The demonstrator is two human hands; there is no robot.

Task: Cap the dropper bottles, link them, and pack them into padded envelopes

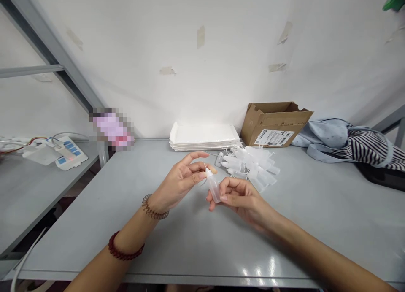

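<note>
A small translucent plastic bottle [214,188] with a pointed white cap is held tilted above the grey table [177,241]. My right hand [242,199] grips the lower part of its body between thumb and fingers. At the cap, the thumb and fingers of my left hand [183,176] are closed around the tip. Just behind my right hand lies a loose pile of similar bottles [257,167] with thin strings or straps at their caps.
A stack of white padded sheets or envelopes [204,136] lies against the wall. Beside it stands an open cardboard box [275,125]. Blue and striped fabric [360,146] is at the right. A power strip [70,152] sits on the left surface.
</note>
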